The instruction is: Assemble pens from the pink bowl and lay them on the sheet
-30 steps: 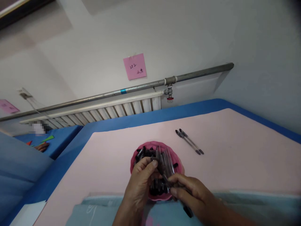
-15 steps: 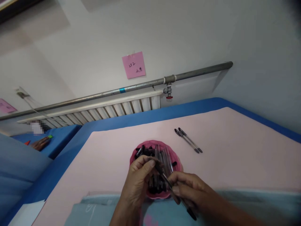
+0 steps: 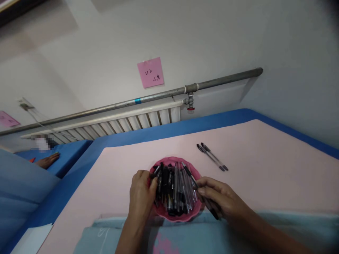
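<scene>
A pink scalloped basket (image 3: 197, 213) sits on the table in front of me, filled with black pen caps and clear pen barrels (image 3: 182, 187). My right hand (image 3: 222, 197) pinches an uncapped black pen (image 3: 189, 172) over the basket's right side, its bare tip slanting up and left. At the left rim, my left hand (image 3: 141, 192) has its fingers closed around a black pen cap (image 3: 153, 175); the fingertips are partly hidden. Two capped pens (image 3: 212, 157) lie side by side beyond the basket to the right.
Pale pink sheeting (image 3: 119, 169) covers the blue table (image 3: 212, 120). A grey-blue cloth (image 3: 106, 236) lies along the near edge. At the left, another person's hand (image 3: 47, 161) rests on a blue surface. A radiator (image 3: 132, 123) and a pipe (image 3: 225, 79) run along the wall.
My left hand has left the pen and moved left and down to the basket's rim. The pen in my right hand has moved up a little and now shows its bare tip.
</scene>
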`<state>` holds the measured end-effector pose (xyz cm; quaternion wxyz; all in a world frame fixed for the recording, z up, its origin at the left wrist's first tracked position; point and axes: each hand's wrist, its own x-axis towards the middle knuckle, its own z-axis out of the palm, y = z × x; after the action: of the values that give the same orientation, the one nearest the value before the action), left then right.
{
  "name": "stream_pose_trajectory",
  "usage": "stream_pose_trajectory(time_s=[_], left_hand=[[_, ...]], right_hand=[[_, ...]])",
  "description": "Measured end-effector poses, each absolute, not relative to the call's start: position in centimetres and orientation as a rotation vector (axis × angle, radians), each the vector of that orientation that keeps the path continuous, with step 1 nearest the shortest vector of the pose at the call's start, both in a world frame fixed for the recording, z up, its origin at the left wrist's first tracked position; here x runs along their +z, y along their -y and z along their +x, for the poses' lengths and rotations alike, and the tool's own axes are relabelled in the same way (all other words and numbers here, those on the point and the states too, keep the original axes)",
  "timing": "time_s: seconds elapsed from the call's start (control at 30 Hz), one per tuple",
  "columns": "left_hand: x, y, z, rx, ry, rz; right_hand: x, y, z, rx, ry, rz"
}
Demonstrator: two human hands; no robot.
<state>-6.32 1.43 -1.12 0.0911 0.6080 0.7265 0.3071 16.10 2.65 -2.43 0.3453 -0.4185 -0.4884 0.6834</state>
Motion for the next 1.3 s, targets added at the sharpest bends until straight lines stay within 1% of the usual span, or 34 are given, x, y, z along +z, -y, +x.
stream_pose_trajectory(time_s=[0.13,0.23,0.3,0.47,0.57,0.7,0.8,0.97,1.1,1.3], left_hand=[[-1.2,-1.4,-5.7,0.623,-2.227,1.998],[-1.2,-1.4,-5.6,0.545,-2.228,2.003],[-1.2,-1.4,-5.6,0.608,-2.204,1.987],[-0.8,-1.3,-5.7,0.921,-2.106,1.836],[-0.2,-1.0,-5.7,1.121,-1.932,1.490],[0.6,-0.9,-5.3,1.280,-1.450,0.911],[0.8,-1.0,-5.0,1.330,-1.208,0.655],[0.6,-1.1,-4.3,1.366,-1.055,0.485],[0.4,-1.0,-3.8,1.375,-0.996,0.436],[0.3,-0.9,-3.1,1.341,-1.058,0.486]], right_hand=[[-2.3,-2.6,16.0,1.757,1.269,-1.104],[-2.3,-2.7,16.0,1.778,1.271,-1.106],[-2.2,-2.7,16.0,1.788,1.279,-1.116],[-2.0,-2.5,16.0,1.746,1.315,-1.131],[-1.6,-2.2,16.0,1.744,1.346,-1.137],[-1.3,-1.5,15.8,1.688,1.589,-1.132],[-1.4,-1.0,15.6,1.640,1.807,-1.123],[-1.6,-0.5,15.3,1.562,1.914,-1.117],[-1.6,-0.5,15.3,1.515,1.953,-1.132],[-2.0,-0.7,15.4,1.500,1.941,-1.142]])
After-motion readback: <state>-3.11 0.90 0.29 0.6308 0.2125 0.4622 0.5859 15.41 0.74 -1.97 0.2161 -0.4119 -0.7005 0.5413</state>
